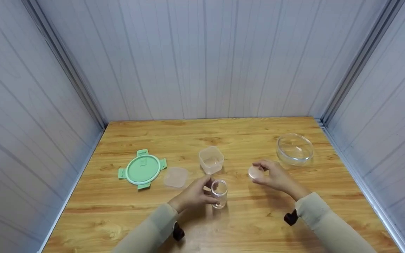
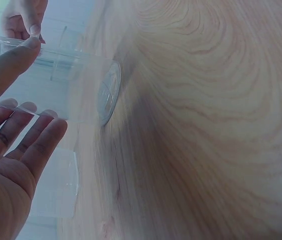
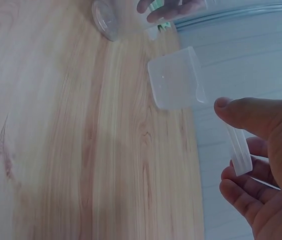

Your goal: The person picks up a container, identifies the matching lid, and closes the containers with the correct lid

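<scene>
My left hand (image 1: 196, 195) grips a clear cylindrical jar (image 2: 81, 90) by its side, thumb on one face and fingers on the other. The jar stands upright with an uncovered mouth, its base right at the tabletop in the left wrist view. To the right, my right hand (image 1: 276, 177) pinches a small round whitish lid (image 3: 239, 152) by its edge between thumb and fingers, above the table. Just behind the jar stands a frosted square container (image 1: 211, 161) with no cover on it.
A flat frosted square lid (image 1: 176, 177) lies left of the jar. Farther left is a green round lid (image 1: 142, 169) with several clip tabs. A round glass bowl (image 1: 295, 150) stands at the back right. Panelled walls (image 1: 202, 63) enclose the wooden table (image 1: 244, 228).
</scene>
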### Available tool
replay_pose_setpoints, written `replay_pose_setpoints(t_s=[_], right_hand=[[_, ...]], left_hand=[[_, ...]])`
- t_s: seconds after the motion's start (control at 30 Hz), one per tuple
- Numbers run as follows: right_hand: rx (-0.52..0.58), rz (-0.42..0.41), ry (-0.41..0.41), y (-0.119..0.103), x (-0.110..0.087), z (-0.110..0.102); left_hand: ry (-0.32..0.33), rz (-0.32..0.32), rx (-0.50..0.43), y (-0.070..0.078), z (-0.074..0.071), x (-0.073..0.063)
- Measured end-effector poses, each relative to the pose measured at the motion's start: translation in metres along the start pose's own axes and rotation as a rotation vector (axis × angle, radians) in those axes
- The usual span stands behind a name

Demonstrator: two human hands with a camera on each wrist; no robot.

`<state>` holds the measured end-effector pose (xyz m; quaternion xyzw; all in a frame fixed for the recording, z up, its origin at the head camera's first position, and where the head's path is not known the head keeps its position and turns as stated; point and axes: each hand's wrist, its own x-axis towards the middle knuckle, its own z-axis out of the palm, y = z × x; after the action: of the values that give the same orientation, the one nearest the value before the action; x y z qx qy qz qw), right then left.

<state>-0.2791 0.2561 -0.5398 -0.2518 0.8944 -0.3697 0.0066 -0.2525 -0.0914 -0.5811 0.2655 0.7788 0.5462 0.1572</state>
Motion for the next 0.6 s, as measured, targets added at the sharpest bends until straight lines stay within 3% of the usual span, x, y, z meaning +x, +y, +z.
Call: replay_pose_setpoints(t_s=[0.6], right_hand=[[0.012, -0.076, 0.027, -0.017, 0.003, 0.009]], left_hand=[[0.008, 0.009, 0.007, 0.0, 0.001, -0.001]])
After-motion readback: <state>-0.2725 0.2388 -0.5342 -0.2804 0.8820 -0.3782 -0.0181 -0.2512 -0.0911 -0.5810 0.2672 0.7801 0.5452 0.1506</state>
